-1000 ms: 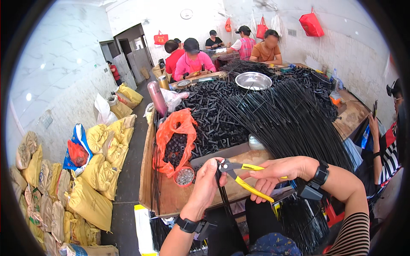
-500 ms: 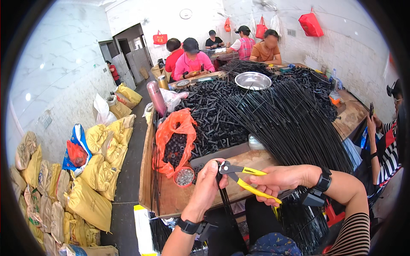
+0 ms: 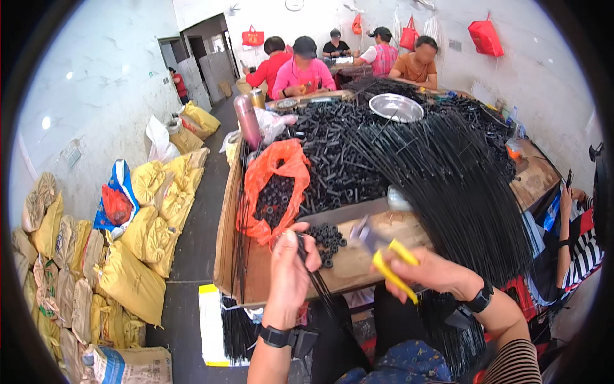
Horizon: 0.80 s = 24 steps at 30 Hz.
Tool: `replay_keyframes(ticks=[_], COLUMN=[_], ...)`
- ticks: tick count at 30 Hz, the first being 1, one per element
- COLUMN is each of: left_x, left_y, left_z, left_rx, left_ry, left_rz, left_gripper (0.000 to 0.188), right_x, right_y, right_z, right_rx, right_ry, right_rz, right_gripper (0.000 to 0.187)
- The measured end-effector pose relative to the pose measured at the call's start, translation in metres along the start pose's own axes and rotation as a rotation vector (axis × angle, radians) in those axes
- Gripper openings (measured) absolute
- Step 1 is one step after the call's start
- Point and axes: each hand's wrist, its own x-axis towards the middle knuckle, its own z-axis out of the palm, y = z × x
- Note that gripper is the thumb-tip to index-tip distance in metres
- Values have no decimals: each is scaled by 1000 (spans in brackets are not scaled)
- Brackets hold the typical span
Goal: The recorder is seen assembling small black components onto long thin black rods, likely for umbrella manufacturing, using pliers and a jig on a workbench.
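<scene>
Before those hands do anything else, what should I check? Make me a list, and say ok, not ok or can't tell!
1. Left hand has hold of the thin black rods: ok.
2. Right hand has hold of the yellow-handled pliers: ok.
3. Pliers are apart from the left hand: ok, a gap shows between them.
4. Plier jaws are open: cannot tell, they are blurred.
5. Tabletop is clear beside the left hand: not ok, a pile of small black rings lies there.
</scene>
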Motion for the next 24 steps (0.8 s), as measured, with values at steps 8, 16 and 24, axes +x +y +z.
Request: replay_keyframes(ticks=[8, 16, 24], left_x=[-11, -20, -18], left_y=[9, 14, 12], left_z=[-25, -33, -30], left_rx=[-90, -113, -48], left_ry=[35, -13, 67], left_rz=[24, 6, 81], left_gripper=[38, 42, 34], right_x=[74, 94, 108], right_y=[22, 28, 28], right_z=[25, 56, 49], right_rx=[-181, -279, -214], right_ry=[271, 204, 294], right_rz=[-118, -113, -193], right_gripper=[18, 35, 28])
